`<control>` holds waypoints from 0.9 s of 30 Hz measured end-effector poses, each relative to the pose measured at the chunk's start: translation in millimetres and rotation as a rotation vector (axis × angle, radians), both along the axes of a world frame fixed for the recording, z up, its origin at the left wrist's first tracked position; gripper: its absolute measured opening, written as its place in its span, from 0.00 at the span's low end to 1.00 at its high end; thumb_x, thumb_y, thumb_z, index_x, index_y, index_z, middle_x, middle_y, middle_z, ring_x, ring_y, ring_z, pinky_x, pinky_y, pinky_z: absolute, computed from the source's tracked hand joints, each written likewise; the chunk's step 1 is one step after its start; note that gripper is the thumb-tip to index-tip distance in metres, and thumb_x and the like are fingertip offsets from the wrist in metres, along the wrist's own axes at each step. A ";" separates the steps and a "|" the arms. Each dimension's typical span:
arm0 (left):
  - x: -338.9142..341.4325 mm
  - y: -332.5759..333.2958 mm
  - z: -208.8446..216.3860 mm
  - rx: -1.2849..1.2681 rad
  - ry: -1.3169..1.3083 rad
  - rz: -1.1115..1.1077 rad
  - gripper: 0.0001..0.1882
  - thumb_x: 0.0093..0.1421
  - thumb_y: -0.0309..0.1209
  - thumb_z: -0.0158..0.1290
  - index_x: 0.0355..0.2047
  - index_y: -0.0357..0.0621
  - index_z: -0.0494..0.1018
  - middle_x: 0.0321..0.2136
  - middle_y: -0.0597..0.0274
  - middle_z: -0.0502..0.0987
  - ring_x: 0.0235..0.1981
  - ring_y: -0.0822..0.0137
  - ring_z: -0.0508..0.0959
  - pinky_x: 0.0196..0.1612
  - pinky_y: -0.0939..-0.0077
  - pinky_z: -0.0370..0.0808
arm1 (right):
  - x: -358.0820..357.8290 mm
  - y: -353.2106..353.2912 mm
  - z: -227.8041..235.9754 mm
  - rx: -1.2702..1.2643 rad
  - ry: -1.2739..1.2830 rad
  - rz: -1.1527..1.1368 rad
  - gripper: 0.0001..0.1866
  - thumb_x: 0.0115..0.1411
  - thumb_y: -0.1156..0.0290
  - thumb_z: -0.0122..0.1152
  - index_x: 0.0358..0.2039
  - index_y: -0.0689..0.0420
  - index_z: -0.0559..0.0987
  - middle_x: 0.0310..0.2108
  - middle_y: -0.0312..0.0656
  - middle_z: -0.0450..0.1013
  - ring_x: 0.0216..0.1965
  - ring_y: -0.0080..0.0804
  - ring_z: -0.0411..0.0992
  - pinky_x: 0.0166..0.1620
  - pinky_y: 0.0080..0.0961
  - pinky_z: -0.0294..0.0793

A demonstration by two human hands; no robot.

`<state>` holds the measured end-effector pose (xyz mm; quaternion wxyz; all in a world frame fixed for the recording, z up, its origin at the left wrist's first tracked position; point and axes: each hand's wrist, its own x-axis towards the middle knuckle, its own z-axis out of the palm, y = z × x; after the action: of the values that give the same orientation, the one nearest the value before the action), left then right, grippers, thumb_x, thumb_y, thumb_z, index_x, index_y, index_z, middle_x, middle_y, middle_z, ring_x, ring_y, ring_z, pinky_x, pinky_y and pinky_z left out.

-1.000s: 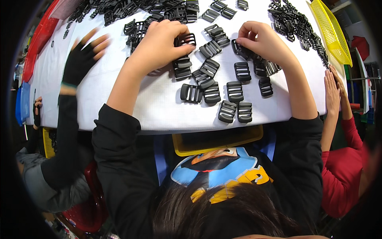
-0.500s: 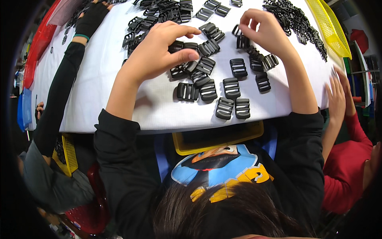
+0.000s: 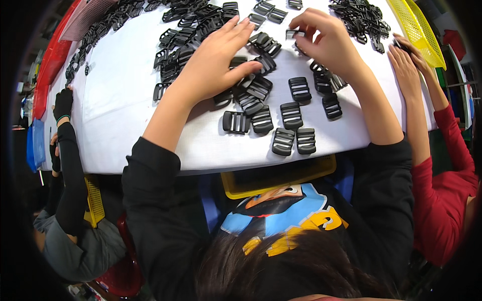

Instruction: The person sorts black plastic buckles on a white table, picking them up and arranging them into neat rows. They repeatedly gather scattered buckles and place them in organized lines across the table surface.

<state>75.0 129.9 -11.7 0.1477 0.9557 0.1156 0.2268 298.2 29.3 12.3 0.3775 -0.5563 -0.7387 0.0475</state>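
Observation:
My left hand (image 3: 217, 59) lies open over the black plastic strap buckles, its fingers stretched toward the large pile (image 3: 175, 56) and its thumb above a loose cluster (image 3: 255, 91). Between thumb and fingertips, my right hand (image 3: 326, 41) pinches a small black buckle (image 3: 291, 34), partly hidden by the fingers. Just below that hand, several more buckles lie close together, one of them a dark slotted buckle (image 3: 331, 106). Nearer me, separate buckles rest on the white cloth, among them one buckle (image 3: 291, 116) and a pair at the front with a left buckle (image 3: 283, 141).
Another heap of black parts (image 3: 359, 20) lies at the far right beside a yellow basket (image 3: 420, 35). Co-workers' hands are at both sides: a gloved hand (image 3: 63, 104) left, bare hands (image 3: 405, 65) right. A yellow tray (image 3: 228, 188) sits below the table edge.
My left hand has reached farther forward with its fingers straightened. My right hand has shifted slightly left and holds a buckle up. The left co-worker's gloved hand has drawn back; the right co-worker's hands have reached forward.

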 end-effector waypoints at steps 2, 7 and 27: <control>7.3 -2.8 -2.7 0.082 0.136 -0.042 0.34 0.56 0.41 0.52 0.58 0.34 0.57 0.58 0.49 0.61 0.62 0.55 0.56 0.64 0.63 0.50 | -6.9 -12.6 13.5 -0.288 -0.124 0.115 0.15 0.46 0.72 0.64 0.36 0.60 0.75 0.31 0.40 0.69 0.34 0.31 0.69 0.36 0.23 0.70; 0.7 -7.7 3.2 0.091 0.143 0.003 0.29 0.55 0.38 0.54 0.54 0.35 0.64 0.54 0.48 0.65 0.56 0.53 0.65 0.62 0.62 0.54 | -6.0 -4.2 10.1 -0.128 -0.091 0.048 0.18 0.51 0.63 0.64 0.40 0.57 0.75 0.35 0.42 0.68 0.37 0.36 0.67 0.42 0.29 0.67; -2.7 -7.8 19.1 -0.289 0.175 -0.004 0.13 0.54 0.27 0.53 0.41 0.41 0.72 0.34 0.61 0.69 0.35 0.67 0.69 0.39 0.77 0.66 | 41.1 82.6 -43.8 -0.152 -0.385 -0.267 0.22 0.52 0.53 0.58 0.39 0.57 0.77 0.38 0.49 0.72 0.39 0.44 0.72 0.45 0.35 0.71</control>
<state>72.3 122.0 7.4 0.2732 0.9409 0.1578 0.1232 339.3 111.9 -31.5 0.1899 -0.6744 -0.7114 -0.0544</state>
